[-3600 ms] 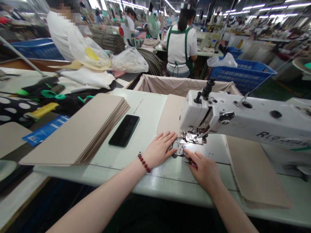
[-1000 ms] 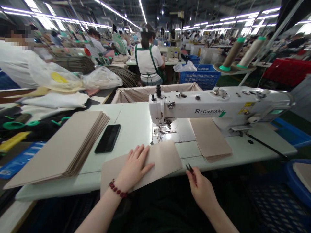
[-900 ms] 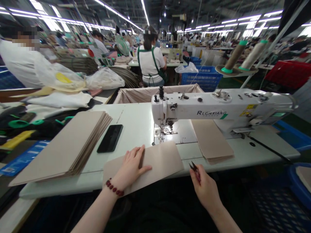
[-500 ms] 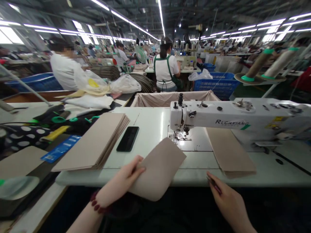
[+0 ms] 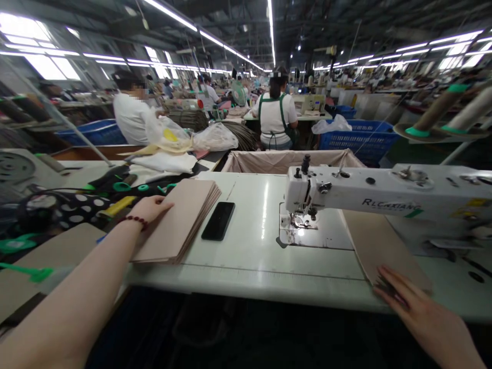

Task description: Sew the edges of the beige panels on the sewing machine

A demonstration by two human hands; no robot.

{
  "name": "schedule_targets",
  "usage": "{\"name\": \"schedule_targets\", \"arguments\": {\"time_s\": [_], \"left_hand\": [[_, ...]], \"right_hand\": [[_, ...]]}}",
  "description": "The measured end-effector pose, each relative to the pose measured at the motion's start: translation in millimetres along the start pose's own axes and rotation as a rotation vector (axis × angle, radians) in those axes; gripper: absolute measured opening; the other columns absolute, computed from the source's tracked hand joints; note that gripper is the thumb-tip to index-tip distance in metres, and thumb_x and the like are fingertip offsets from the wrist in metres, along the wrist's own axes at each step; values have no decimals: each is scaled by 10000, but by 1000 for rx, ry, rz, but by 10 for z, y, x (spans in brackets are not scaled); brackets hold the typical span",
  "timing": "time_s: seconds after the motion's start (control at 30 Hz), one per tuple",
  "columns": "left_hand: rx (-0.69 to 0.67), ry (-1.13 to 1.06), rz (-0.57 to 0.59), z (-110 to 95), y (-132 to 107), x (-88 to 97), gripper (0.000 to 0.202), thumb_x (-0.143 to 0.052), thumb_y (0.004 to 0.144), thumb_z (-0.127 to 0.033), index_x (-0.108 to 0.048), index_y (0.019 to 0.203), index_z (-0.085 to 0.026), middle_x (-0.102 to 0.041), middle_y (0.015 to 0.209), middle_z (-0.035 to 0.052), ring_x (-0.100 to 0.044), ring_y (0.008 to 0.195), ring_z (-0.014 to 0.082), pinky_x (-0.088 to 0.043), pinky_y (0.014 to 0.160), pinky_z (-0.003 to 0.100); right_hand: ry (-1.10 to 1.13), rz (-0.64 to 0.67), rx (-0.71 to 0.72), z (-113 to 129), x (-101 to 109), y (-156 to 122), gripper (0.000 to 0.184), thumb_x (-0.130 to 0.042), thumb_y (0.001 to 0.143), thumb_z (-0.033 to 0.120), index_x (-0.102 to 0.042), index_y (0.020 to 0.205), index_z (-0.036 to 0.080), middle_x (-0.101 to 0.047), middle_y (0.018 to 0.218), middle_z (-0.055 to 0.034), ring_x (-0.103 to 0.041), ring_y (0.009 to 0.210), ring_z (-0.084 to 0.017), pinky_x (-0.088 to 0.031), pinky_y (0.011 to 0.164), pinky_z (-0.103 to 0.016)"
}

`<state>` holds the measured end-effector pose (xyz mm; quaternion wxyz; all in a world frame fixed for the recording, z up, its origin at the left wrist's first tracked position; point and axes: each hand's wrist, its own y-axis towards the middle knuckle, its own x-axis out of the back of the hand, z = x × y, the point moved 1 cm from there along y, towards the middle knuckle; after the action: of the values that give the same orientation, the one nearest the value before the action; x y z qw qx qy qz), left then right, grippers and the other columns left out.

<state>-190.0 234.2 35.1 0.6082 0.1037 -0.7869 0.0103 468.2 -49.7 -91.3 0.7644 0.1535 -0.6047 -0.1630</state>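
My left hand (image 5: pixel 149 209) lies at the left edge of a stack of beige flat panels (image 5: pixel 179 218), fingers extended onto the top panel and not visibly gripping it. My right hand (image 5: pixel 418 305) is over the near end of another beige pile (image 5: pixel 380 241) beside the sewing machine. It is closed on a slim metal tool with a dark reddish handle (image 5: pixel 400 299), mostly hidden by the fingers; its exact kind does not show. The white sewing machine (image 5: pixel 346 192) has its lit needle area (image 5: pixel 303 223) between the two piles.
A black phone (image 5: pixel 218 221) lies right of the left stack. Cloth and thread cones (image 5: pixel 119 184) crowd the far left. A cloth-lined bin (image 5: pixel 265 161) stands behind the table, blue crates (image 5: pixel 353 138) beyond. People (image 5: pixel 277 113) sit at other machines.
My left hand has moved up and left to the left stack, and the loose panel it held has left it. My right hand has moved right onto the right pile. The view has shifted left.
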Motion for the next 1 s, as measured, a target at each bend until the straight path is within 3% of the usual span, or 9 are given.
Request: {"name": "schedule_targets", "arguments": {"time_s": [0.1,0.2,0.3,0.4,0.47,0.63,0.77,0.9,1.0], "left_hand": [[-3,50,4,79,59,-138,690,-469,843,-655,-627,1049,-16,-710,951,75,-647,837,194,-513,804,306],[-11,77,1,100,127,-156,669,-506,848,-602,-613,1088,13,-687,1074,151,-640,961,269,-490,885,395],[-28,102,-37,-67,76,-131,780,-514,821,-646,-582,1115,73,-639,1142,239,-598,1044,371,-453,914,515],[-166,88,-94,-565,-283,-243,771,-414,892,-637,-453,1323,1,-504,1361,192,-476,1233,370,-354,1025,544],[-358,29,-60,-1054,-722,-455,601,-318,969,-561,-358,1430,-177,-433,1453,42,-440,1300,238,-347,1084,412],[-1070,-142,349,-2082,-1916,-1214,610,-408,973,-488,-222,1511,-268,-301,1538,25,-271,1416,220,-222,1174,394],[-1104,-100,356,-2144,-2138,-1505,648,-427,973,-455,-155,1528,-258,-246,1556,33,-221,1433,243,-137,1188,457],[-998,-108,288,-2004,-1975,-1494,628,-380,994,-439,-133,1532,-227,-220,1563,57,-239,1429,219,-194,1185,413],[-976,-110,282,-2029,-1916,-1481,626,-372,995,-444,-137,1531,-222,-194,1570,62,-216,1436,221,-205,1185,412]], "right_hand": [[-159,134,54,-133,-24,-65,413,-374,909,322,-581,1265,361,-621,1278,3,-696,844,-201,-538,543,-295],[-274,0,23,-154,121,-1,376,-398,913,293,-585,1237,250,-680,1157,-28,-693,761,-185,-505,540,-275],[-181,-105,112,158,321,122,325,-468,877,267,-609,1164,208,-698,1071,-45,-684,804,-184,-495,620,-259],[114,116,303,867,342,196,377,-451,835,154,-583,1182,219,-699,1051,-49,-672,859,-169,-499,746,-256],[271,332,397,1441,205,196,372,-453,805,124,-601,1128,234,-708,985,-36,-663,786,-157,-491,683,-248],[524,771,687,2375,-273,214,157,-601,835,350,-634,927,228,-698,849,14,-634,685,-140,-434,554,-217],[687,730,510,2208,-406,590,197,-533,895,266,-612,1075,249,-681,1013,18,-627,909,-124,-450,780,-198],[268,477,144,1772,-536,1000,311,-484,914,237,-572,1211,260,-632,1102,-37,-639,827,-162,-469,684,-249],[159,417,91,1635,-665,1078,381,-472,923,246,-518,1300,280,-618,1152,-33,-651,804,-164,-481,645,-256]]}}
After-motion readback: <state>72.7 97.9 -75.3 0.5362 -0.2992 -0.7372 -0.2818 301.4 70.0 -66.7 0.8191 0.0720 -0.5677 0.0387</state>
